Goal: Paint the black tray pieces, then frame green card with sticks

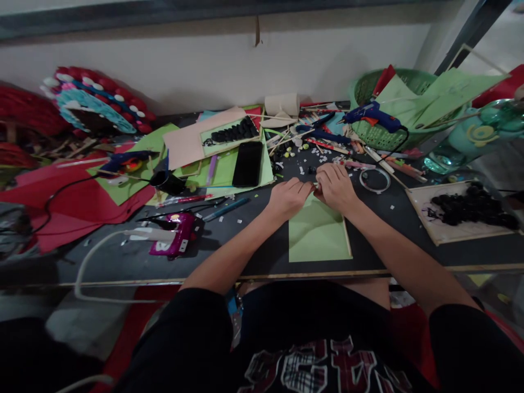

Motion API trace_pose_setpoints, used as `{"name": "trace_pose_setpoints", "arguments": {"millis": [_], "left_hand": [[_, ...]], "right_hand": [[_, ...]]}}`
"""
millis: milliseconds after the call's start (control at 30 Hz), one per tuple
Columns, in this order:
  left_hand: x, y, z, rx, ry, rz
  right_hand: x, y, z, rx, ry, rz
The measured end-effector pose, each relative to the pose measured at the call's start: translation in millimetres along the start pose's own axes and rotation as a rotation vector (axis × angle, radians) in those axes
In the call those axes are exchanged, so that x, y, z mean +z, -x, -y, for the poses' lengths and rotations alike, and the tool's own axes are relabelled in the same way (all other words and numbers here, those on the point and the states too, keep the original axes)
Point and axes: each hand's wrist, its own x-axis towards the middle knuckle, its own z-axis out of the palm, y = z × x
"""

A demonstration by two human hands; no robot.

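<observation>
A light green sheet of paper (pixel 315 237) lies on the dark table in front of me, with a thin wooden stick (pixel 347 237) along its right edge. At the sheet's far edge, my left hand (pixel 290 197) is closed, its fingertips pinched together. My right hand (pixel 335 187) is closed right beside it, the fingertips of both hands nearly meeting. Between them shows a small end of a pale, thin stick (pixel 315 185); the fingers cover most of it.
Left of the hands lie a black phone (pixel 248 164), a purple box with a white cable (pixel 174 234) and a blue pen (pixel 226 209). Behind are a blue glue gun (pixel 374 115) and green basket (pixel 368 134). A tape roll (pixel 374 190) and framed black pieces (pixel 470 207) sit right.
</observation>
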Motion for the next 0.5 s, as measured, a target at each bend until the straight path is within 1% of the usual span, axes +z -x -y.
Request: {"name": "trace_pose_setpoints", "arguments": {"millis": [100,233,333,500], "left_hand": [[-0.3,1.0,0.2,0.046,-0.032,-0.017],[-3.2,0.6,2.1,0.114,-0.094,-0.047],[-2.9,-0.1,3.4,0.164,-0.120,-0.110],[0.6,0.6,4.5,0.218,-0.136,-0.222]], "right_hand": [[2.4,1.1,-2.8,-0.030,-0.044,-0.017],[5.3,3.0,-6.2,-0.025,-0.145,0.027],[6.8,4.2,-8.4,-0.063,-0.213,0.026],[8.4,4.7,-10.2,-0.126,-0.270,-0.039]]}}
